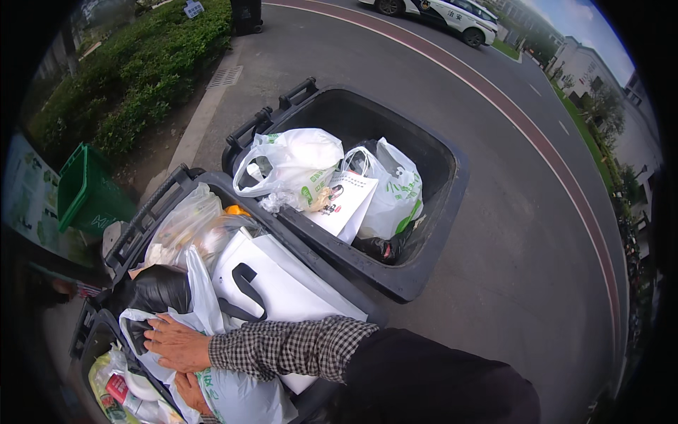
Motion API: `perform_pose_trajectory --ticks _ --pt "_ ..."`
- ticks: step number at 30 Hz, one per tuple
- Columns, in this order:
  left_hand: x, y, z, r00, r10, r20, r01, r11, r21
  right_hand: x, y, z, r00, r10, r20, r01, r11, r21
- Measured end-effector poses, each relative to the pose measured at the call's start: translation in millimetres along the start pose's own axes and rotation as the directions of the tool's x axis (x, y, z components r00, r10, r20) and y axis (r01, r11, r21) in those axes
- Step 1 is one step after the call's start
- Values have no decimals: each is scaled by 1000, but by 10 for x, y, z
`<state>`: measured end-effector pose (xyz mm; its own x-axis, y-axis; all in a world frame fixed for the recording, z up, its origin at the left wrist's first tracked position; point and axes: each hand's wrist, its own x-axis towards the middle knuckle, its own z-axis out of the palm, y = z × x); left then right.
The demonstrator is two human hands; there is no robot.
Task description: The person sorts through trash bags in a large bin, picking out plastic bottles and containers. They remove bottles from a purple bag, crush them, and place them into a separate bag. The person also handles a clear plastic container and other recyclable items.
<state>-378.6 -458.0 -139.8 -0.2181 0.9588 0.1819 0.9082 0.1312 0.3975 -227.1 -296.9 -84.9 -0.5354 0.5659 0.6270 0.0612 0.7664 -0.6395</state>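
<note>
My right hand (176, 343) lies over the mouth of a white plastic bag (247, 397) with green print, its fingers stretched out against the bag. Just below it, my left hand (191, 392) touches the same bag; its fingers are mostly hidden. Beside them, a black plastic bag (161, 288) bulges from a dark grey wheeled bin (318, 265). That bin also holds a clear bag of rubbish (185, 225) and a large white carrier bag (282, 286) with a black strap handle. My right forearm crosses the carrier bag.
Another dark grey bin (441, 212) stands beyond, with white plastic bags (399, 187) and a white paper bag (349, 201) inside. A third bin at lower left holds a red-and-white container (119, 389). A green bin (95, 187), a hedge (141, 78) and a parked car (452, 18) lie farther off.
</note>
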Motion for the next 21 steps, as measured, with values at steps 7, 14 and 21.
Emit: perform_pose_trajectory --ticks 7,14,21 --pt "86 797 -705 915 313 -253 -269 943 194 56 -124 -210 989 -36 146 67 974 -216" --pt "-160 367 -1198 990 -140 -15 140 990 10 -86 -268 -166 991 -102 90 122 959 -255" --pt "-280 284 -699 976 -179 -127 166 980 -107 -187 -242 -207 990 -67 125 100 956 -276"
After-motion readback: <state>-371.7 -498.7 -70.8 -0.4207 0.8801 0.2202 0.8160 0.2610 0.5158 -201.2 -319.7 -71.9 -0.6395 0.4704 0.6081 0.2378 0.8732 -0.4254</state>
